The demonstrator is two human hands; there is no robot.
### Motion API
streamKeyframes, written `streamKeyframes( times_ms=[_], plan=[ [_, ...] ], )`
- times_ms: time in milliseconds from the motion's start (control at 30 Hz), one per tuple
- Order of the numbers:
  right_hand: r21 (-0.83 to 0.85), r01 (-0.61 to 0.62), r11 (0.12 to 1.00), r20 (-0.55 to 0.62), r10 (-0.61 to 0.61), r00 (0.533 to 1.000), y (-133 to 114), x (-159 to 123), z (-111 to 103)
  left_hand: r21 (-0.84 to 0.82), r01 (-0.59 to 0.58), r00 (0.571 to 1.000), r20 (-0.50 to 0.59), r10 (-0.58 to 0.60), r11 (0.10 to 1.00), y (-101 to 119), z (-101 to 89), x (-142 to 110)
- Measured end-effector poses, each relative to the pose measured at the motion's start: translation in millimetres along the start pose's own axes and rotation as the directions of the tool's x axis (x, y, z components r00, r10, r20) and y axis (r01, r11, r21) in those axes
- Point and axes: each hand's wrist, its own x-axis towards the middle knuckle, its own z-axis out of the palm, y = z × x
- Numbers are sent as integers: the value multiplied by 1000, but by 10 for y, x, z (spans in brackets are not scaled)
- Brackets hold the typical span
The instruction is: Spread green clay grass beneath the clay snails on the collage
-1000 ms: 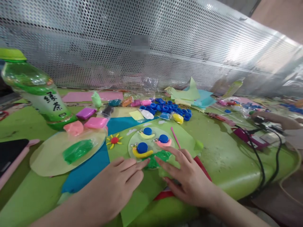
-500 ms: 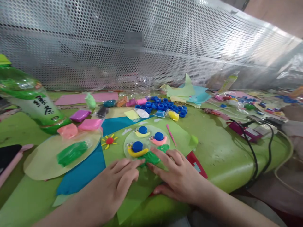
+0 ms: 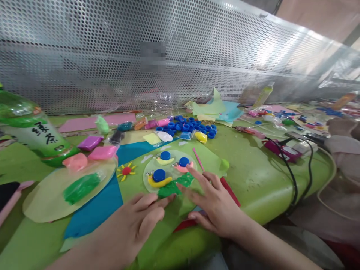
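Observation:
A pale round paper disc (image 3: 145, 168) lies on a light green sheet (image 3: 209, 153). On it are three clay snails with blue bottle-cap shells: a yellow snail (image 3: 159, 181), a pink snail (image 3: 183, 165) and a pale yellow snail (image 3: 164, 159). Flattened green clay (image 3: 180, 184) spreads below them. My left hand (image 3: 140, 221) rests an outstretched index finger at the clay's lower edge. My right hand (image 3: 215, 202) has its fingers spread, one fingertip by the pink snail and another on the green clay. Neither hand holds anything. A clay sun (image 3: 126, 171) sits left of the disc.
A green tea bottle (image 3: 42, 131) stands at left, near a cream paper oval (image 3: 36, 204) bearing bagged green clay (image 3: 82, 187). Blue bottle caps (image 3: 191, 125) and clay packets lie behind. A pink stick (image 3: 198, 159), red piece (image 3: 230, 191) and black cables (image 3: 295, 187) are at right.
My right hand's fingers have spread and moved up toward the pink snail, uncovering more green clay. The left hand stays at the clay's lower edge. The view has shifted slightly.

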Motion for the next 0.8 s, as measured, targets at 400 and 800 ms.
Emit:
streamKeyframes(
  times_ms=[400, 800],
  plan=[
    [187, -190, 964, -286, 238, 928, 99, 4, 14, 27, -52, 995, 92, 49, 998, -77, -88, 4],
    [-11, -237, 971, -28, 237, 971, 139, -14, -63, 60, 21, 998, -59, -18, 998, 17, 4, -41]
  ],
)
